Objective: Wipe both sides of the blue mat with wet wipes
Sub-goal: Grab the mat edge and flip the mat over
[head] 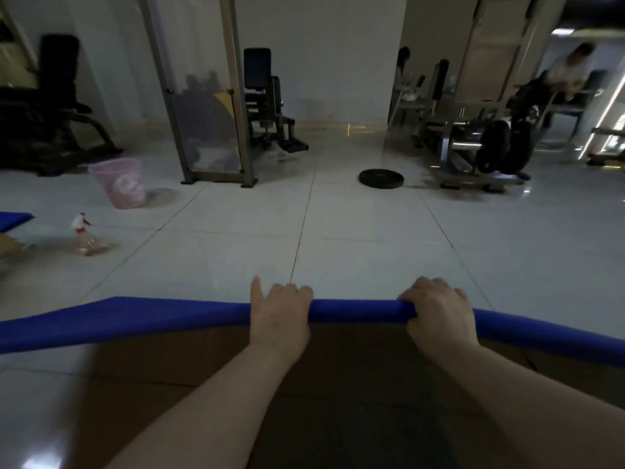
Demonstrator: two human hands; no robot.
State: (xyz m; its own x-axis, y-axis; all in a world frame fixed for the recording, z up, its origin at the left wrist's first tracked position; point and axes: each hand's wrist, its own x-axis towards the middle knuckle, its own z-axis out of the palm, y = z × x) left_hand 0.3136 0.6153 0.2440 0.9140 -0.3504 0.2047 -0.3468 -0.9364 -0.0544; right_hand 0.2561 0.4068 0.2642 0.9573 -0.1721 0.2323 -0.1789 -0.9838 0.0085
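Floor-level scene in a gym, read from left to right. At the far left a blue edge of some flat item is seen, then a spray bottle lying on the tiles and a pink wastebasket standing behind it. The blue mat is held raised across the lower view, its lifted edge spanning nearly the full width, with brown cardboard exposed beneath it. The left hand is curled over that edge, its thumb sticking up; the right hand is closed around the edge, which is rolled within the fingers. A black weight plate lies on the floor beyond, and a seated person is visible at the upper right. No wet wipe is visible. The mat is judged to be mid-turn, for access to its other side. Because only the middle of the edge is gripped, the unsupported ends could sag and fold under, or the mat could be swept against the spray bottle.
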